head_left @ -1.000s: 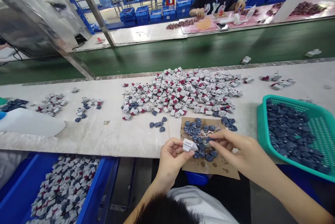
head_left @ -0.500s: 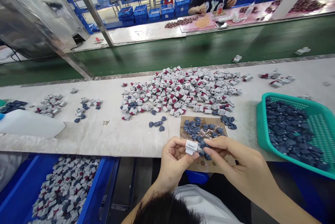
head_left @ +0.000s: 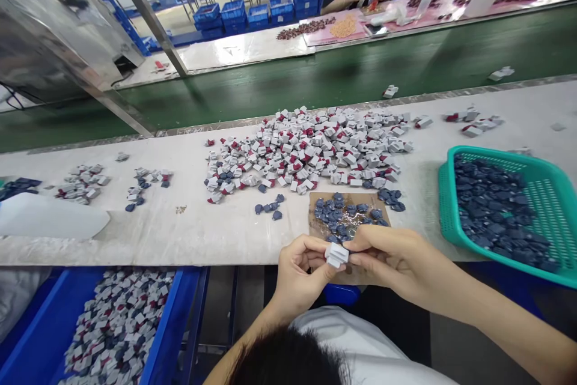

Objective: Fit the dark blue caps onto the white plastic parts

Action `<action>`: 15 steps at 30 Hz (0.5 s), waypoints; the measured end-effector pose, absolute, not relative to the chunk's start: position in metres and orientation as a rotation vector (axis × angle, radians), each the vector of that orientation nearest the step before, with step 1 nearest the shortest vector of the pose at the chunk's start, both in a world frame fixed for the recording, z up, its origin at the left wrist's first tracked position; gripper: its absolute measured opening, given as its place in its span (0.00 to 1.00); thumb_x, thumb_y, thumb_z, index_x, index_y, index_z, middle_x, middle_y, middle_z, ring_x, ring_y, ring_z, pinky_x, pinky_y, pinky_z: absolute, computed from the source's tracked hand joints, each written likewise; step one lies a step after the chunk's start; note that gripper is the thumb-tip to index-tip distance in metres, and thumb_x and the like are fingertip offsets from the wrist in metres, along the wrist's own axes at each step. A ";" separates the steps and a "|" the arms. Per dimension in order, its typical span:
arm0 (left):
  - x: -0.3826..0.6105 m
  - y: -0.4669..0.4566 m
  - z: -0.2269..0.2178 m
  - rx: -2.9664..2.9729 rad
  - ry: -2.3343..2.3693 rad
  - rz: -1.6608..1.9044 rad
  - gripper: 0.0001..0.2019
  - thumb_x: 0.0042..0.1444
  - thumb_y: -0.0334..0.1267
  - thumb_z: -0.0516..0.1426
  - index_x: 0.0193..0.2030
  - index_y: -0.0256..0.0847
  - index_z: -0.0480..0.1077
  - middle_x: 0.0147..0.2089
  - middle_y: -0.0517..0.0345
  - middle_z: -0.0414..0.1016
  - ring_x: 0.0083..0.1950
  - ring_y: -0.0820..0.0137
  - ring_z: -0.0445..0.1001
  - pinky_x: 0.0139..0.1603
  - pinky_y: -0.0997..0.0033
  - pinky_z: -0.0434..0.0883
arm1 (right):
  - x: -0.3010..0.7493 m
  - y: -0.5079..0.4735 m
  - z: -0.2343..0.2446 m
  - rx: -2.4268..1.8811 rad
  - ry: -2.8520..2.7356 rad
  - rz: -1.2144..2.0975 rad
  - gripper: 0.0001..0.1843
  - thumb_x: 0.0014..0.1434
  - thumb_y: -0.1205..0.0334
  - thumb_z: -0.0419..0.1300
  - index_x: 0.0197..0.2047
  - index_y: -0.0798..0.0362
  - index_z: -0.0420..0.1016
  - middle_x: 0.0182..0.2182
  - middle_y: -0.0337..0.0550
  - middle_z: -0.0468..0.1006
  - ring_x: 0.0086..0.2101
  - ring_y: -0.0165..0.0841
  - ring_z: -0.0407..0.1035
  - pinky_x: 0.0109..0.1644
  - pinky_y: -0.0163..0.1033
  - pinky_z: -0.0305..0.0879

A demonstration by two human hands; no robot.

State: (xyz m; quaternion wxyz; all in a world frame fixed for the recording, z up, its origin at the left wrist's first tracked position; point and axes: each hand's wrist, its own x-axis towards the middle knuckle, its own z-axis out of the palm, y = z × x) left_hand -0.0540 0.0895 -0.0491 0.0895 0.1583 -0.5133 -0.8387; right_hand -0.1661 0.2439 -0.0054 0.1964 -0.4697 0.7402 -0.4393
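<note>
White workbench (head_left: 202, 241) across the scene; heap of white-and-red pieces (head_left: 306, 145) far on it; teal basket (head_left: 496, 157) of dark blue pieces at right; cardboard sheet (head_left: 318, 226) near. Left hand (head_left: 302, 271) and right hand (head_left: 401, 259) both closed in a pinch on one small white piece (head_left: 336, 254), just over the sheet's near end.

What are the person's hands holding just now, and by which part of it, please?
The left hand and right hand pinch a small white plastic part between their fingertips, at its opposite ends.

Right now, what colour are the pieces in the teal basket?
Slate blue; the head view shows the pieces best.
</note>
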 end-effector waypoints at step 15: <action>0.004 -0.013 -0.040 1.259 -1.373 -1.661 0.22 0.27 0.45 0.74 0.22 0.42 0.66 0.20 0.70 0.71 0.21 0.74 0.70 0.22 0.76 0.73 | -0.225 0.329 -0.038 -0.620 2.798 -1.093 0.23 0.65 0.42 0.52 0.50 0.49 0.74 0.37 0.47 0.79 0.32 0.35 0.74 0.32 0.33 0.70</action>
